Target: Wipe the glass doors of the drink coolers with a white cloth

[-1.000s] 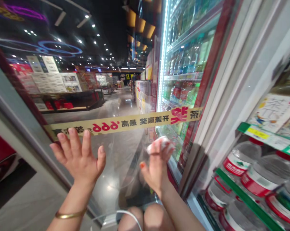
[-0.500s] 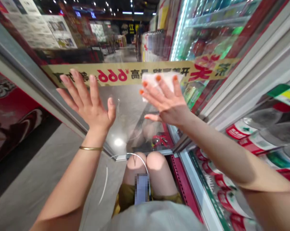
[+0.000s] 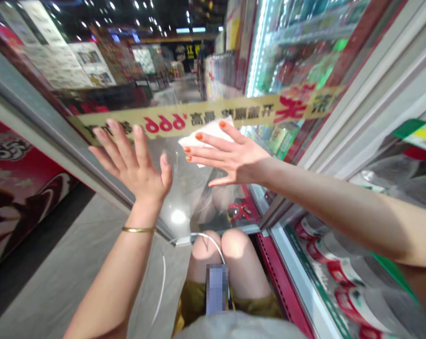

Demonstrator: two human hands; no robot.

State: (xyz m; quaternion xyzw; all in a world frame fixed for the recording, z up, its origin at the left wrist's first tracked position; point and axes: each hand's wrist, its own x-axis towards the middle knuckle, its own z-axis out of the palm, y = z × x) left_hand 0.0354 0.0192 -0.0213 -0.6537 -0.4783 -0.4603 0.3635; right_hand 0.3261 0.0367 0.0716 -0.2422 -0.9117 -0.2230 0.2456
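My right hand (image 3: 230, 157) lies flat, fingers pointing left, pressing a white cloth (image 3: 205, 141) against a glass cabinet door (image 3: 184, 193). The cloth shows past my fingertips and looks folded. My left hand (image 3: 135, 165) is raised beside it with spread fingers, empty, at or very near the glass. A gold bangle (image 3: 138, 230) circles my left wrist. Across the door runs a tan printed banner (image 3: 198, 117) with red characters, just above both hands.
Behind the glass stand shelves of bottled drinks (image 3: 297, 61). Lower right, another glass-doored cabinet holds bottled water with red labels (image 3: 340, 268). A red printed freezer panel (image 3: 15, 183) stands left, above a grey floor (image 3: 92, 249). A white cable (image 3: 202, 235) lies over my knees.
My right hand has swung from upright to pointing left, and the cloth has shifted left with it. The left hand has barely moved, and the view has tilted slightly.
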